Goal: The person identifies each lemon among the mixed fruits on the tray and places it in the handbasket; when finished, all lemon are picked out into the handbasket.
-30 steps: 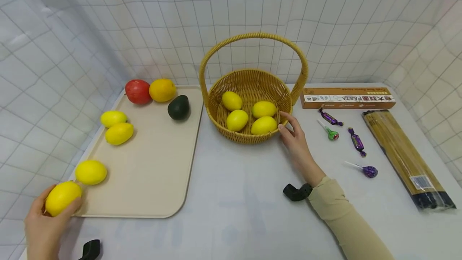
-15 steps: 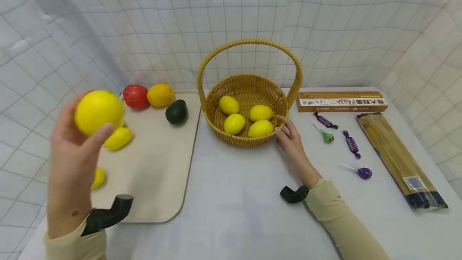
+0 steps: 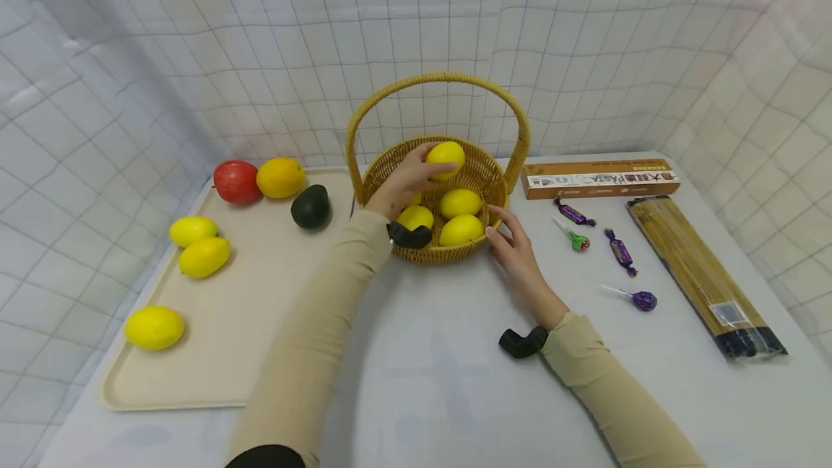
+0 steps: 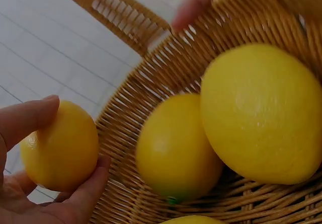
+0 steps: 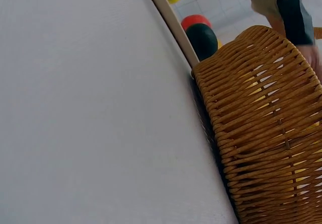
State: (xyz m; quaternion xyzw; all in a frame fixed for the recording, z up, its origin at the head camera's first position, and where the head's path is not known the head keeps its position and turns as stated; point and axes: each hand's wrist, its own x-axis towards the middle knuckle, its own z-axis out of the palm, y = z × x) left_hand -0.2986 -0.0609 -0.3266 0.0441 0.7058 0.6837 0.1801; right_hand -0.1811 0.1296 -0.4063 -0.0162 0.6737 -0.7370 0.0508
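Note:
My left hand (image 3: pixel 411 178) grips a yellow lemon (image 3: pixel 445 159) over the inside of the wicker basket (image 3: pixel 434 256), under its tall arched handle. In the left wrist view the fingers and thumb curl round that lemon (image 4: pixel 63 146), close to the basket's woven wall. Several more lemons (image 3: pixel 461 230) lie in the basket, one of them mostly hidden behind the left hand. My right hand (image 3: pixel 516 255) holds the basket's right front rim, thumb outside and fingers over the edge. The right wrist view shows the basket's woven side (image 5: pixel 271 133) from low down.
On the left, a beige tray (image 3: pixel 260 309) bears several fruits: lemons (image 3: pixel 154 328), a red fruit (image 3: pixel 237 182), an orange-yellow one (image 3: pixel 281 178) and a dark green avocado (image 3: pixel 310 207). To the right lie a pasta box (image 3: pixel 601 179), wrapped candies (image 3: pixel 620 251), lollipops (image 3: pixel 643 300) and a noodle-like pack (image 3: pixel 705 273).
My left hand has lifted the lemon from the tray's near left corner and carried it right, into the space over the basket. The right hand stays at the rim.

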